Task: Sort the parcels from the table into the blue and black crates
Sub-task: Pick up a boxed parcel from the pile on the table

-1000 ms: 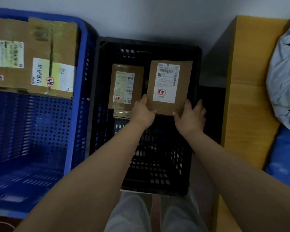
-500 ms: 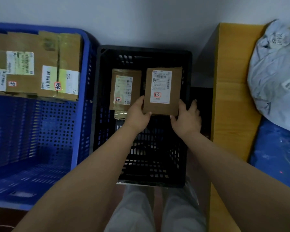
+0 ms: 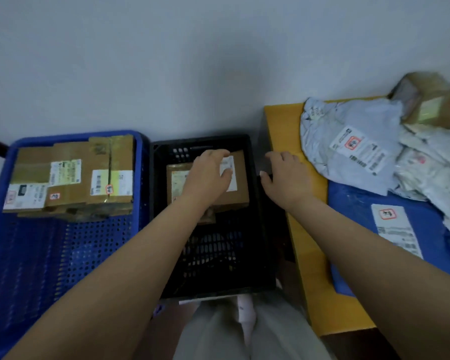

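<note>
Looking at where things stand, the brown cardboard parcel (image 3: 235,188) that both hands were carrying half a second ago is now down in the black crate (image 3: 257,242), at the 12 o'clock end, right beside a second labelled cardboard parcel (image 3: 178,183) already in there. So that one's basically sorted (black crate count: two, as far as I can see). The right hand (image 3: 287,178) has let go and moved off toward 3 o'clock, hanging over the crate's right rim with fingers loosely spread and nothing in it, heading for the wooden table (image 3: 309,255), I'd guess. The left hand (image 3: 209,172) is resting flat on the parcel's white label, fingers relaxed, touching rather than gripping. Plenty left to do: a grey poly mailer (image 3: 348,152) and a blue mailer (image 3: 390,229) sit on the table at 3 o'clock, while the blue crate (image 3: 63,255) at 9 o'clock holds several cardboard boxes (image 3: 70,178).
</note>
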A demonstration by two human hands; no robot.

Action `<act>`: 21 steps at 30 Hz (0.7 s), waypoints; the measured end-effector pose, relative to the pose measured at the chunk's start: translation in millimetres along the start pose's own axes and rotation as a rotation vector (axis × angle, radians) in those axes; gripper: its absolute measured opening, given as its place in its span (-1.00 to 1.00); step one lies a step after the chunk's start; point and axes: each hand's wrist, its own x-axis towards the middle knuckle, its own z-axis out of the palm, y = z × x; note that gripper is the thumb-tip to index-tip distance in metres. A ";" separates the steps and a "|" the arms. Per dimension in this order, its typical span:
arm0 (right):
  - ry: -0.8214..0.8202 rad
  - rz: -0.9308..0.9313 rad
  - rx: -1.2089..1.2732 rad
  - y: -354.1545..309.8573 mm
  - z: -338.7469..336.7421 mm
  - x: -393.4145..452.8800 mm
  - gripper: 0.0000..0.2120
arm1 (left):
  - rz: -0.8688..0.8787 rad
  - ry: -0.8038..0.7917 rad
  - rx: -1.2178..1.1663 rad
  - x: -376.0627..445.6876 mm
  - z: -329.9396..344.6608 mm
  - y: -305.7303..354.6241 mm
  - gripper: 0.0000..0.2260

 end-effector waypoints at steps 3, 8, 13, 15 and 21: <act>0.123 0.027 0.012 6.7 -31.7 -14.4 -0.61 | 0.156 0.004 0.044 4.6 -10.6 39.9 -0.63; 0.271 0.071 0.030 38.5 -72.3 -47.8 -0.65 | 0.335 -0.024 0.085 -0.1 -1.1 95.7 -0.65; 0.342 0.133 0.016 89.8 -99.4 -86.4 -0.66 | 0.429 -0.060 0.138 -14.9 23.6 152.2 -0.65; 0.367 0.155 0.022 110.8 -107.1 -101.5 -0.65 | 0.464 -0.070 0.136 -20.3 33.3 174.4 -0.65; 0.443 0.205 0.037 192.1 -131.8 -161.4 -0.66 | 0.592 -0.069 0.187 -46.6 90.6 259.7 -0.66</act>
